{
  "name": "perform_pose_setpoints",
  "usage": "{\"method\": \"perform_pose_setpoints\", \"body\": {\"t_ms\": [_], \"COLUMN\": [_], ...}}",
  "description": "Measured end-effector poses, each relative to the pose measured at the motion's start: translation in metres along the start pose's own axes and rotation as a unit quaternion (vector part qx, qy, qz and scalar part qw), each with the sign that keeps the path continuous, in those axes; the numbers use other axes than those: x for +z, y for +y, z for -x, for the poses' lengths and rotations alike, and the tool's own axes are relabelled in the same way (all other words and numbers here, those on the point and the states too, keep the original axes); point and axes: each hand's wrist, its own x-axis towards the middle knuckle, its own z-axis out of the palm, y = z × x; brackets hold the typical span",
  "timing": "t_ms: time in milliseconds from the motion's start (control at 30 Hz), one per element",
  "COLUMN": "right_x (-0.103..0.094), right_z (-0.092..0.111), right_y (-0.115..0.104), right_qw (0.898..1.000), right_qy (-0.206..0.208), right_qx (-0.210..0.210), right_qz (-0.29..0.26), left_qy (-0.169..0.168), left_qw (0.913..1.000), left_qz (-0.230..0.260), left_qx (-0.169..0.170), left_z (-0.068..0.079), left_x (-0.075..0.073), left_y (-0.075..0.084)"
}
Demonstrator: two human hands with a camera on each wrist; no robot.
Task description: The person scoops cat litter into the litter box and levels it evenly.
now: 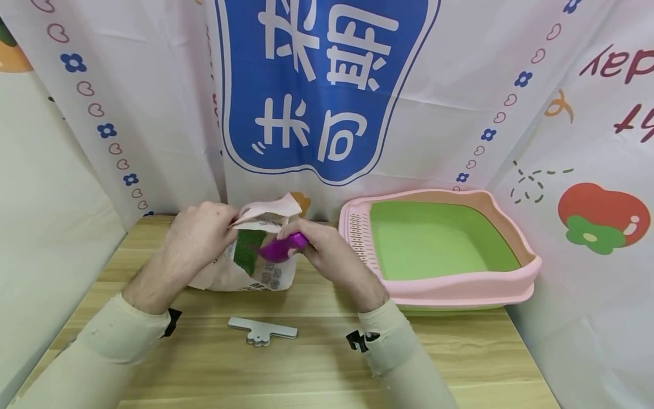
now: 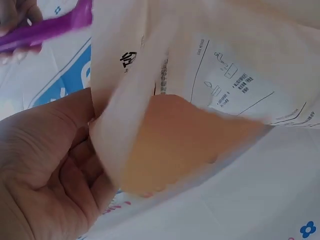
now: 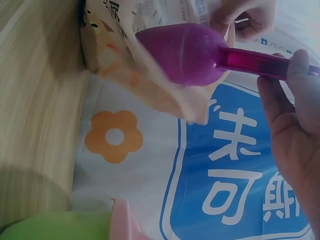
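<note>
My left hand [image 1: 196,233] grips the torn upper edge of a pale paper bag [image 1: 217,275] that shows green granules [image 1: 246,247] through its opening. In the left wrist view, a fold of the bag [image 2: 120,125] lies against the fingers of that hand [image 2: 47,170]. My right hand [image 1: 329,250] holds a purple scoop [image 1: 278,250] by its handle. The right wrist view has the scoop's bowl [image 3: 182,52] at the bag's mouth, its tip hidden behind the bag's wall [image 3: 130,75]. What the bowl contains cannot be seen.
A pink and green litter box [image 1: 455,291] stands to the right on the wooden table [image 1: 306,375]. A silver bar clip [image 1: 263,329] lies in front of the bag. Printed cloth [image 1: 327,113] hangs behind the table.
</note>
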Motion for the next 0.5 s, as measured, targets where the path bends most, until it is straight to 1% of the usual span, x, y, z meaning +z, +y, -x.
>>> {"method": "perform_pose_setpoints", "body": {"t_ms": [133,200,300,400,500], "right_x": [0.002,0.002,0.003,0.003,0.003], "right_z": [0.003,0.004,0.007,0.009,0.011], "right_y": [0.003,0.004,0.005,0.006,0.006], "right_qw": [0.998,0.996,0.994,0.994,0.993], "right_qy": [-0.049,-0.067,-0.074,-0.07,-0.074], "right_qx": [0.033,0.053,0.077,0.088,0.095], "right_qz": [0.019,0.014,0.0,-0.009,0.004], "left_qy": [0.042,0.049,0.042,0.031,0.024], "left_qw": [0.9991,0.9987,0.9989,0.9992,0.9993], "left_qz": [0.001,0.006,0.018,0.025,0.028], "left_qx": [-0.012,-0.014,-0.011,-0.003,0.008], "left_z": [0.002,0.003,0.003,0.002,0.0], "left_x": [-0.003,-0.004,-0.004,-0.003,-0.001], "left_y": [-0.003,-0.005,-0.006,-0.004,-0.002]}}
